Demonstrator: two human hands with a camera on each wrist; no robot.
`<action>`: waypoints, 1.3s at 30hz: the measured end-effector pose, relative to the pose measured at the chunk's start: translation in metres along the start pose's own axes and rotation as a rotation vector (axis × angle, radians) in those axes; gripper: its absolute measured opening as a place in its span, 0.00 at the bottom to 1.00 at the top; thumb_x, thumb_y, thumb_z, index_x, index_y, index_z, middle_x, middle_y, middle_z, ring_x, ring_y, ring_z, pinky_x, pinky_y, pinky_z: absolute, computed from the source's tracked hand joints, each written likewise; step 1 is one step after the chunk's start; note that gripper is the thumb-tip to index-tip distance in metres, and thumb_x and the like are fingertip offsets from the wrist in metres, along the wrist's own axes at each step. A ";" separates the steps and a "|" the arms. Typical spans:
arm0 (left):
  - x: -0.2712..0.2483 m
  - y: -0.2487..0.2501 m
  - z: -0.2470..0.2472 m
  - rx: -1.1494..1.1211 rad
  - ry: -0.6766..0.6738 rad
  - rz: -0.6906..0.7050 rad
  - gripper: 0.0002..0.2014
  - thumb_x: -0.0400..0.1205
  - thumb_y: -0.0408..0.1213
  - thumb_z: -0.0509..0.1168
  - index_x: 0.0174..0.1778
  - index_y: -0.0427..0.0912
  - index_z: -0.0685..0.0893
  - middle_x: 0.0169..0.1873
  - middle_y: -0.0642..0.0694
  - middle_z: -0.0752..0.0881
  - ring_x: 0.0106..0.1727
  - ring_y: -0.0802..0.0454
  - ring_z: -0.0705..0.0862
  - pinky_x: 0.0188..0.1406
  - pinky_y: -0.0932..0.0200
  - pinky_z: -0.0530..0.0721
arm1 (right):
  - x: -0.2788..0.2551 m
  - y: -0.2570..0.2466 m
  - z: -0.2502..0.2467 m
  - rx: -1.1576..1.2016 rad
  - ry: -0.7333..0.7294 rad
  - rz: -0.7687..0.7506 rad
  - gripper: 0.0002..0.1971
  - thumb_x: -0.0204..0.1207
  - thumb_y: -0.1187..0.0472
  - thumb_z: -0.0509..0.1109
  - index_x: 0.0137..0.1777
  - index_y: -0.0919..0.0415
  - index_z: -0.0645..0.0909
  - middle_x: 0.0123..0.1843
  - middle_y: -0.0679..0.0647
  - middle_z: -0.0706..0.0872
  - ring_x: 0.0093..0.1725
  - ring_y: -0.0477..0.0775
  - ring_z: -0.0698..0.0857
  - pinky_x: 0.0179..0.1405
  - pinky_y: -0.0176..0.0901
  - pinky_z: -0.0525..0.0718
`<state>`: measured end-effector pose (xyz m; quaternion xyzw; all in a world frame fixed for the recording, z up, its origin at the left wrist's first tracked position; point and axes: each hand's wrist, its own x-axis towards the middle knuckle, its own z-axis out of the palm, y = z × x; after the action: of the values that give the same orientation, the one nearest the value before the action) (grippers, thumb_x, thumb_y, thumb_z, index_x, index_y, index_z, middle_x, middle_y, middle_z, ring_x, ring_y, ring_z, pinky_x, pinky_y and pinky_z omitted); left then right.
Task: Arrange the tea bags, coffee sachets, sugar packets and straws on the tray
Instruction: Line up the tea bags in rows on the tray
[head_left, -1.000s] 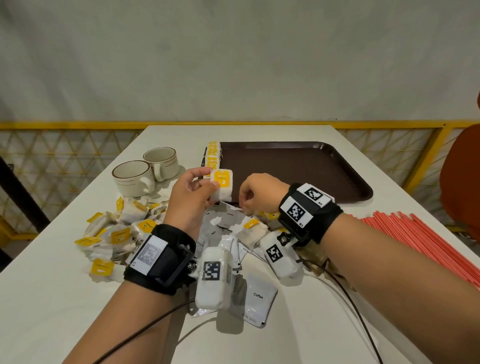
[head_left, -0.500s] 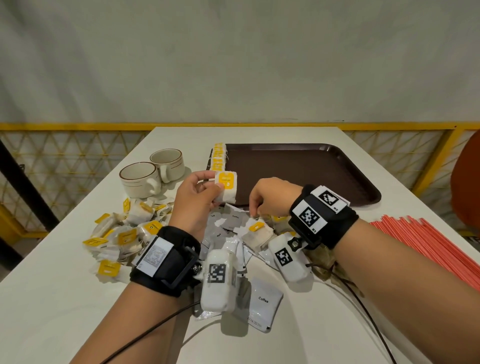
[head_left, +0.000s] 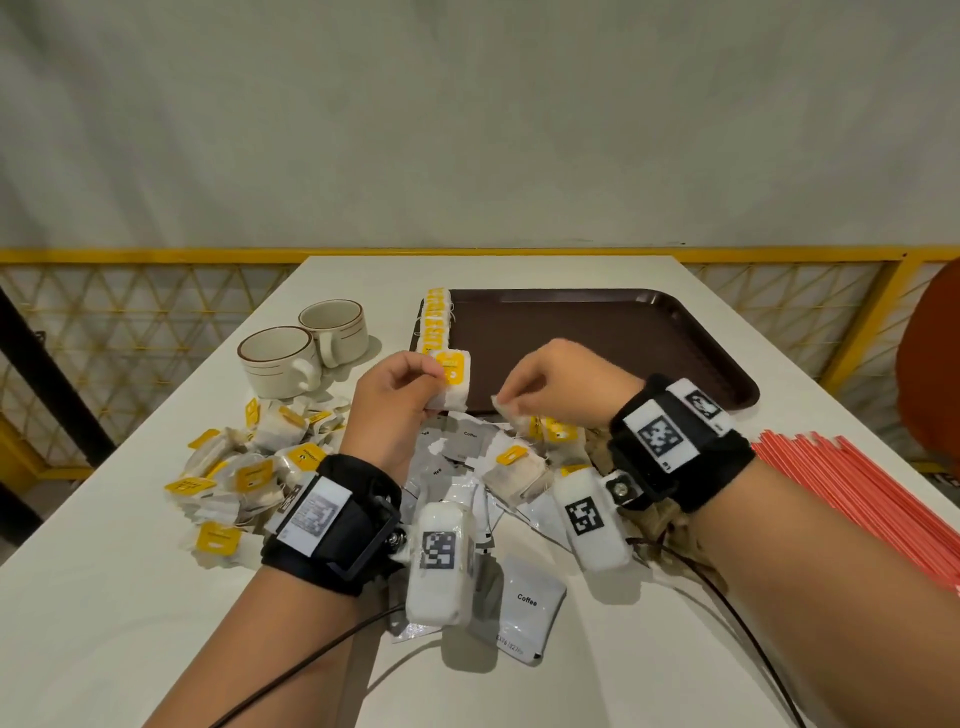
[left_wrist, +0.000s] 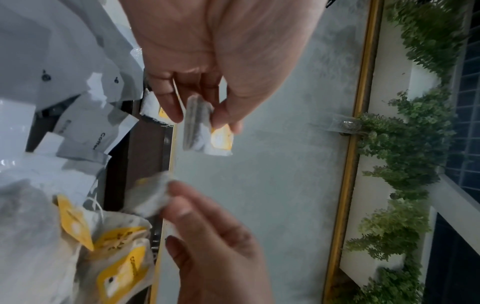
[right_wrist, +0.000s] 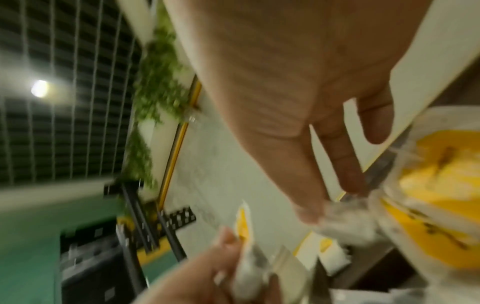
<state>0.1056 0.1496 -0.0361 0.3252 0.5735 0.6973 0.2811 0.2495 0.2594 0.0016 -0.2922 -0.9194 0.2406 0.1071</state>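
**Both hands busy with tea bags at the tray's near edge**

Right now the left hand (head_left: 400, 400) is raised above the desk (head_left: 130, 597), its fingers (left_wrist: 166, 102) and thumb pinching a small stack of tea bags (head_left: 453, 378) with a yellow tag facing up. That stack hangs just over the near left corner of the brown tray (head_left: 597, 343). From the left wrist view the pinched bags show edge-on, the yellow tag at the far side of the bundle.

Beside it, the right hand (head_left: 566, 387) has its fingers curled, nipping the corner of another tea bag (head_left: 506, 410) that hangs down toward the pile below. The right wrist view is blurred, though a pale bag shows at the fingertips (right_wrist: 309, 214).

Along the left rim of the tray, a row of tea bags (head_left: 435, 319) stands on edge, yellow tags up, running from the far corner toward the near one. The rest of the tray's floor shows bare brown.

On the desk in front of the tray lie loose tea bags (head_left: 244, 478) in a heap to the left, under and beside the left wrist, with grey coffee sachets (head_left: 527, 603) spread through the middle. Red straws (head_left: 857, 493) lie in a bundle at the right edge. Two cream cups (head_left: 306, 348) sit left of the tray, touching each other.
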 end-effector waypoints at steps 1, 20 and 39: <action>0.000 0.000 0.000 0.016 -0.009 -0.003 0.13 0.79 0.21 0.60 0.37 0.42 0.84 0.31 0.47 0.81 0.33 0.53 0.77 0.36 0.60 0.78 | -0.004 0.002 -0.002 0.174 0.124 -0.013 0.05 0.74 0.60 0.75 0.47 0.55 0.91 0.45 0.44 0.90 0.44 0.38 0.86 0.53 0.36 0.83; -0.010 -0.002 0.008 0.153 -0.211 0.070 0.06 0.78 0.30 0.70 0.48 0.40 0.90 0.47 0.39 0.90 0.50 0.45 0.87 0.56 0.51 0.85 | -0.031 -0.002 0.035 1.410 0.208 0.196 0.09 0.82 0.55 0.65 0.52 0.61 0.80 0.39 0.55 0.86 0.33 0.50 0.85 0.35 0.42 0.86; -0.013 0.001 0.012 0.273 -0.218 0.266 0.15 0.76 0.20 0.68 0.47 0.45 0.89 0.49 0.46 0.85 0.47 0.64 0.86 0.49 0.71 0.83 | -0.032 0.005 0.036 1.359 0.153 0.168 0.10 0.76 0.73 0.70 0.56 0.70 0.81 0.41 0.59 0.87 0.39 0.52 0.89 0.44 0.47 0.91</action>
<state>0.1228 0.1469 -0.0356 0.5063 0.5809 0.6050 0.2004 0.2653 0.2305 -0.0336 -0.2468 -0.5286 0.7499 0.3121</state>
